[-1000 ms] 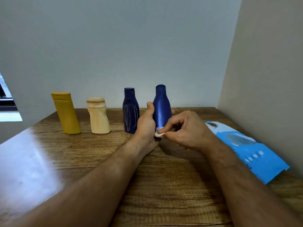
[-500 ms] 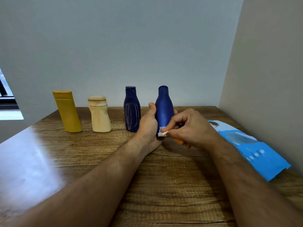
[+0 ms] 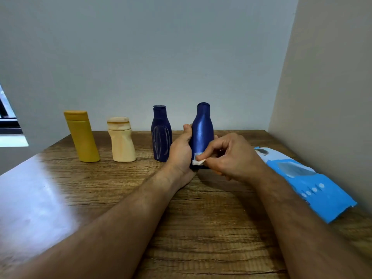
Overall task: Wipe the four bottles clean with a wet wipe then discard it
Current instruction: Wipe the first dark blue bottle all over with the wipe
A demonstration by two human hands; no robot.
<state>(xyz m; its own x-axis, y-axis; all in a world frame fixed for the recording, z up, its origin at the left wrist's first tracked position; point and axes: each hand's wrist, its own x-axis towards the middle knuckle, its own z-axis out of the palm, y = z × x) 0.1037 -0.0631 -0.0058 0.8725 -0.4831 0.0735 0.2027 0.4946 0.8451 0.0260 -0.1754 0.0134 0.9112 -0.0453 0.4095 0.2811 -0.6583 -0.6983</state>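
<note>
Four bottles stand in a row near the back of the wooden table (image 3: 201,228): a yellow bottle (image 3: 82,137), a cream bottle (image 3: 121,143), a dark blue bottle (image 3: 161,135) and a brighter blue bottle (image 3: 202,131). My left hand (image 3: 180,156) grips the brighter blue bottle from its left side, holding it upright. My right hand (image 3: 231,158) pinches a small white wet wipe (image 3: 198,161) against the lower front of that bottle.
A blue wet wipe pack (image 3: 302,182) lies flat on the table at the right, close to the beige side wall (image 3: 332,97). A grey wall runs right behind the bottles. Bright glare covers the table's left part.
The wipe stays at the lower front of the bright blue bottle, shifting only slightly under my right fingers. My left hand keeps its grip. The other bottles have not moved.
</note>
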